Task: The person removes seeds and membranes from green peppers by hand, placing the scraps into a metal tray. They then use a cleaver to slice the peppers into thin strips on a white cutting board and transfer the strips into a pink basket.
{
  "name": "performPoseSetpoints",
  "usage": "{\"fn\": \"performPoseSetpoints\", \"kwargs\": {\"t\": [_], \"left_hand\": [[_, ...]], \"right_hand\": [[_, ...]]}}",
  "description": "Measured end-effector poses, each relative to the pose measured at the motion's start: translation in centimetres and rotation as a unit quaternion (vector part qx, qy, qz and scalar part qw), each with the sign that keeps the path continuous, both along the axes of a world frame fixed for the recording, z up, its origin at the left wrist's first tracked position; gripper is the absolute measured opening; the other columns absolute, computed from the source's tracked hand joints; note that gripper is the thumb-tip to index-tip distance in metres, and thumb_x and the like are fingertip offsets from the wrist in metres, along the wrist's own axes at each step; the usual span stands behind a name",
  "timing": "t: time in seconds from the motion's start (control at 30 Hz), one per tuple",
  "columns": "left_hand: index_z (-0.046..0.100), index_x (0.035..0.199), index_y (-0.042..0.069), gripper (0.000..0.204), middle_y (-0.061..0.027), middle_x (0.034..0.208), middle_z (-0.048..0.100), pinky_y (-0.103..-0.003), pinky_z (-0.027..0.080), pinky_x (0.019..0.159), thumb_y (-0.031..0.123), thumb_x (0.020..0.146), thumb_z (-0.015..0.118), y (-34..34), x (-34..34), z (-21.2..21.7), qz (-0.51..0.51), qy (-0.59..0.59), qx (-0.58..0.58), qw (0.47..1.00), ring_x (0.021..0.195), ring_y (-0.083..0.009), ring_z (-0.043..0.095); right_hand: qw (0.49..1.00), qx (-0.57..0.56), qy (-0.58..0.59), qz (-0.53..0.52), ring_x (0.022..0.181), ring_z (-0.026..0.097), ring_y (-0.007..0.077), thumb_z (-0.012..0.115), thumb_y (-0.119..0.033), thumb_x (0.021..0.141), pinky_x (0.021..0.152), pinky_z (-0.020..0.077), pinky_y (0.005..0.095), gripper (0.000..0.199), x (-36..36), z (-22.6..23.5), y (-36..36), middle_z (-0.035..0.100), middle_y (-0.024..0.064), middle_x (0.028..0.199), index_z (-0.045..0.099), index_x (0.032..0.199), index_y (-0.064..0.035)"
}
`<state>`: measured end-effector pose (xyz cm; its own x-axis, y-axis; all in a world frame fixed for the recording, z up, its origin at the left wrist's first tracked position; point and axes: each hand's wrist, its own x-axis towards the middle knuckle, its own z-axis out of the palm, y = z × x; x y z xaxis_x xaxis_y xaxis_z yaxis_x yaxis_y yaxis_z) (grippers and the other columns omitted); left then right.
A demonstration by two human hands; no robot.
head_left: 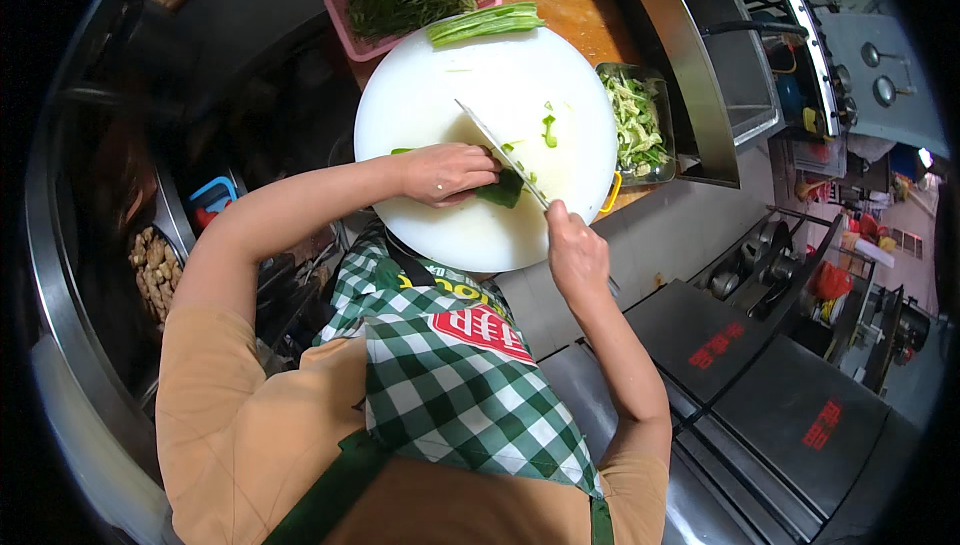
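Observation:
On the round white cutting board (420,95) my left hand (452,173) presses down with curled fingers on a dark green vegetable (503,188), which may be a pepper; the hand covers part of it. My right hand (577,245) is closed round the handle of a kitchen knife (497,148). Its blade stands beside my left fingertips, slanting away to the far left. A few small green cut bits (549,129) lie to the right of the blade. Long pale green stalks (486,23) rest together at the board's far edge.
Behind the board stands a pink basket (335,7) of thin green vegetables. A tray (668,135) of chopped greens sits at the right, near a yellow handle (610,195). Further right are a metal panel (700,65) and dark cabinets (690,335). Ginger-like roots (155,273) lie at left.

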<state>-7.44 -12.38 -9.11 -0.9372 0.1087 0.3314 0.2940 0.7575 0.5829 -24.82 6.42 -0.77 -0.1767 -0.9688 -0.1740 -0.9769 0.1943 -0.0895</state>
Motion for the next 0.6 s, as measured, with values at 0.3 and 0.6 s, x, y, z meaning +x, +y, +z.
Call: {"fn": "performPoseSetpoints", "kwargs": {"t": [0.3, 0.6], "left_hand": [[0.054, 0.105, -0.002, 0.036, -0.0165, 0.104, 0.055, -0.042, 0.046, 0.083, 0.007, 0.072, 0.065, 0.1, 0.5, -0.1, 0.023, -0.006, 0.008, 1.000, 0.093, -0.0346, 0.055], [0.054, 0.106, -0.003, 0.037, -0.0172, 0.102, 0.057, -0.042, 0.047, 0.083, 0.010, 0.073, 0.065, -0.4, 0.5, -1.4, 0.028, -0.021, -0.013, 0.999, 0.094, -0.0330, 0.057]], "right_hand": [[0.998, -0.046, 0.010, 0.040, 0.054, 0.061, 0.0305, 0.050, -0.004, 0.081, 0.048, 0.0491, 0.0391, 0.009, 1.0, 0.1, 1.0, 0.053, 0.0120, 0.065, 0.046, 0.088, -0.0061], [1.000, -0.006, -0.020, -0.010, 0.060, 0.059, 0.0384, 0.051, -0.016, 0.090, 0.049, 0.0461, 0.0475, 0.015, 1.5, -0.3, 1.0, 0.059, 0.0180, 0.069, 0.042, 0.089, -0.0046]]}}
